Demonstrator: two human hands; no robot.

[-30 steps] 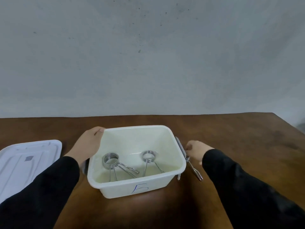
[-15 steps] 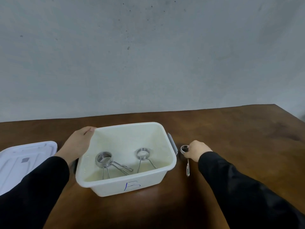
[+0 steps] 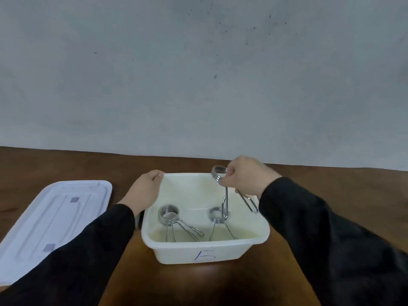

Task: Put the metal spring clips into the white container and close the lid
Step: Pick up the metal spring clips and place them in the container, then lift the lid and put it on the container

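The white container [image 3: 205,250] stands open on the brown table, a blue letter drawn on its front wall. Two metal spring clips lie inside it: one at the left [image 3: 170,215] and one right of the middle [image 3: 217,215]. My right hand [image 3: 245,177] holds a third spring clip [image 3: 225,195] by its coil above the container's right half, its two long arms hanging down inside the rim. My left hand [image 3: 145,191] grips the container's far left rim. The white lid [image 3: 53,219] lies flat on the table to the left of the container.
A grey wall rises just behind the table's far edge [image 3: 198,157]. Bare brown tabletop [image 3: 331,188] stretches to the right of the container and in front of it.
My right hand has lifted the spring clip off the table at the container's right side and carried it left and up, over the container. My left hand stays on the rim.
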